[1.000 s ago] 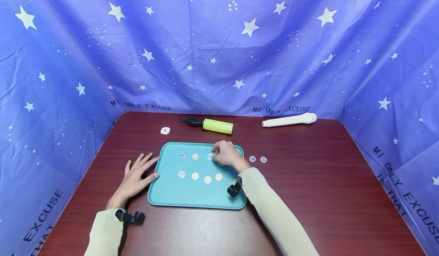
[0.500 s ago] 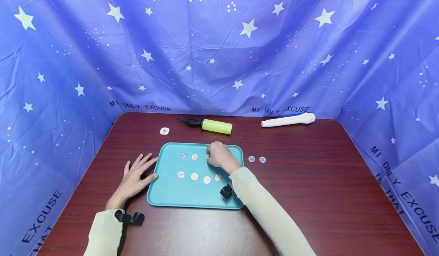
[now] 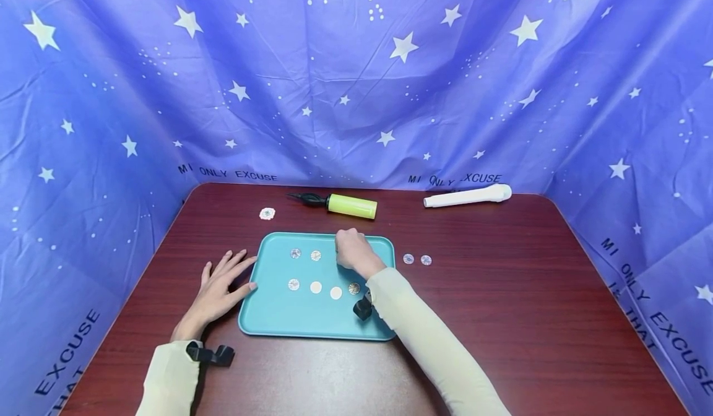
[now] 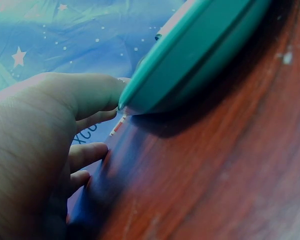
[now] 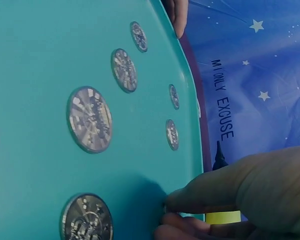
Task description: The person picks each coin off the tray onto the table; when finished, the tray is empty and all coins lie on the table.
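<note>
A turquoise tray (image 3: 295,326) holds shiny silver coins, or metal tokens, in two rough rows. In the back row lie one coin (image 3: 296,253) and another (image 3: 315,255); nearer the front are several more, among them a darker coin (image 3: 354,288). Over the right end of the back row is my right hand (image 3: 353,250). Its thumb and fingertips pinch the thin edge of a coin (image 5: 165,208), mostly hidden, low against the tray. My left hand (image 3: 218,292) lies on the table at the tray's left side, fingers spread, touching the rim with thumb and index finger.
Two coins (image 3: 417,259) lie on the dark red table (image 3: 501,292) right of the tray. Behind it are a yellow-green hand pump (image 3: 352,206), a white microphone-shaped object (image 3: 468,196) and a small white scalloped piece (image 3: 267,213). A starry blue curtain (image 3: 312,125) surrounds the table.
My right hand has shifted slightly left, covering the third coin of the back row, and its fingers have drawn in. My left hand stays at the tray's edge.
</note>
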`<state>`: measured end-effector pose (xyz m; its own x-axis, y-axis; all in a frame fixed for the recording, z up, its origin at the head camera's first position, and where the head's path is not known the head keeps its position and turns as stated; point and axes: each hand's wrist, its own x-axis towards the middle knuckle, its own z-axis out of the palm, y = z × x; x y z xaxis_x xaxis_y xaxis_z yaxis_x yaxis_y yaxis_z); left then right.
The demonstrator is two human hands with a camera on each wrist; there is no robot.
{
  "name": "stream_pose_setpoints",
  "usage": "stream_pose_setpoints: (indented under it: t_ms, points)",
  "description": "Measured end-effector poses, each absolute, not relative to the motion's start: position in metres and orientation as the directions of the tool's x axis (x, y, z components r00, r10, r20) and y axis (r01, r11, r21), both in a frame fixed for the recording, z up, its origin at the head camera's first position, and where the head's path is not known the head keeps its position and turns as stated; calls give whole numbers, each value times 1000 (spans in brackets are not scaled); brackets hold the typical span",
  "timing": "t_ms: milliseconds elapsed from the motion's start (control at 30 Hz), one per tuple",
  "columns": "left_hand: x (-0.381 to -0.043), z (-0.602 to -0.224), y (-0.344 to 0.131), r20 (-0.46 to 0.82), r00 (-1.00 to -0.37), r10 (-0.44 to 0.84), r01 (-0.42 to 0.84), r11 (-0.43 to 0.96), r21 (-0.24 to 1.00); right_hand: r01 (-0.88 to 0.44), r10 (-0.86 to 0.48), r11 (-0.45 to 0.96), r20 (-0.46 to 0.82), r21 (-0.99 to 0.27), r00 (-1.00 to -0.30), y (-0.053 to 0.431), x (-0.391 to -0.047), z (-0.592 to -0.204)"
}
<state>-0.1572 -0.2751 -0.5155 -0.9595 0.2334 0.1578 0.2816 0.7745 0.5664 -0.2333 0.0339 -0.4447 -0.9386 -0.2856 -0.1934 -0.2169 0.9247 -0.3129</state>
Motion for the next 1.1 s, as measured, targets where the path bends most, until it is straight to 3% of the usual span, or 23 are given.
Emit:
stream_pose_setpoints:
  t_ms: [467,767,1100]
  points:
    - [-157,-515,-275,149,-962,228,272,775,571,-179,-273,924,-255,-338,-928,36,-241,-443]
    - [-157,-515,-275,144,-963,230,271,777,568,-120,-264,896,-296,-428,-918,41,-244,-445]
    - [-156,-514,-275,138,-964,229,266,775,573,-142,-291,847,-223,-512,-930,50,-239,-449]
